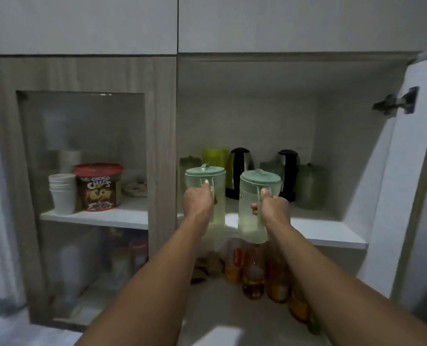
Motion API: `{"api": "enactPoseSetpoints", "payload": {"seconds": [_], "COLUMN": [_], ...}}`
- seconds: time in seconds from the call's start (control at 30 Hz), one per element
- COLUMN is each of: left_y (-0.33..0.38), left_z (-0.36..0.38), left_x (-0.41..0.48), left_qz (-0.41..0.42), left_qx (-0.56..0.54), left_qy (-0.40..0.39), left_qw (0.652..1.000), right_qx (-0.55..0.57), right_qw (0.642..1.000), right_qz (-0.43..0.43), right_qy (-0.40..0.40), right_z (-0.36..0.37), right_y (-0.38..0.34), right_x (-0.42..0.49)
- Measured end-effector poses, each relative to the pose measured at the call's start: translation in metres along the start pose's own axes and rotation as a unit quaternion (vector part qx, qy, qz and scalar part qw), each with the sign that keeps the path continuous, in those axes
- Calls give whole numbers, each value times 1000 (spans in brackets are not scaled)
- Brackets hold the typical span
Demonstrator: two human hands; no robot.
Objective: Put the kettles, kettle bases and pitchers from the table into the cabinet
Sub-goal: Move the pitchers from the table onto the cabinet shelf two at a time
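Note:
I hold two clear pitchers with pale green lids in front of the open cabinet. My left hand (198, 199) grips the handle of the left pitcher (205, 186), and my right hand (272, 207) grips the handle of the right pitcher (254, 203). Both pitchers hang upright at the front edge of the white shelf (332, 232). At the back of that shelf stand two steel-and-black kettles (239, 172) (287, 171), a yellow-green pitcher (215, 156) and other greenish pitchers (311, 186) (190, 162).
The cabinet door (422, 171) stands open at the right. Behind a glass door on the left are paper cups (62, 193), a Choco Chips tub (98, 187) and plates. Several bottles (253, 273) stand on the lower shelf under the pitchers.

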State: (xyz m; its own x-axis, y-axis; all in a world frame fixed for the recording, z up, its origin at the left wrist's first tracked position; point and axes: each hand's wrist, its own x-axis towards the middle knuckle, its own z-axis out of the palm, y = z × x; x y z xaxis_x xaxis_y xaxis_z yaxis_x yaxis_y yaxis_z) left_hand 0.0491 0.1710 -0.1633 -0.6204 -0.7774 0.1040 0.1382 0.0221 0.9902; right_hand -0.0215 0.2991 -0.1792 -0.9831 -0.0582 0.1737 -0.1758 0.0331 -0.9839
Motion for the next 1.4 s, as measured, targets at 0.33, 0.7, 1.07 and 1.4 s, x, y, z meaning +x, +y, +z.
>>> {"api": "enactPoseSetpoints", "payload": {"seconds": [0.33,0.7,1.07,1.4], "left_y": [-52,-72,-81,-97], "left_z": [56,94,120,112], "left_x": [165,307,353,340], "left_qz": [-17,14,35,-48], "left_qx": [30,80,222,57], "left_qy": [31,8,-1,-2], "left_qw": [999,997,974,997], "right_qx": [-36,-131,-48,15], "right_qw": [996,990,998,991], "right_qz": [28,23,29,47], "right_qy": [-70,-39,-42,-125], "right_z": [87,190,193,161], "right_y": [30,50,73,72], "right_x": [140,261,332,328]}}
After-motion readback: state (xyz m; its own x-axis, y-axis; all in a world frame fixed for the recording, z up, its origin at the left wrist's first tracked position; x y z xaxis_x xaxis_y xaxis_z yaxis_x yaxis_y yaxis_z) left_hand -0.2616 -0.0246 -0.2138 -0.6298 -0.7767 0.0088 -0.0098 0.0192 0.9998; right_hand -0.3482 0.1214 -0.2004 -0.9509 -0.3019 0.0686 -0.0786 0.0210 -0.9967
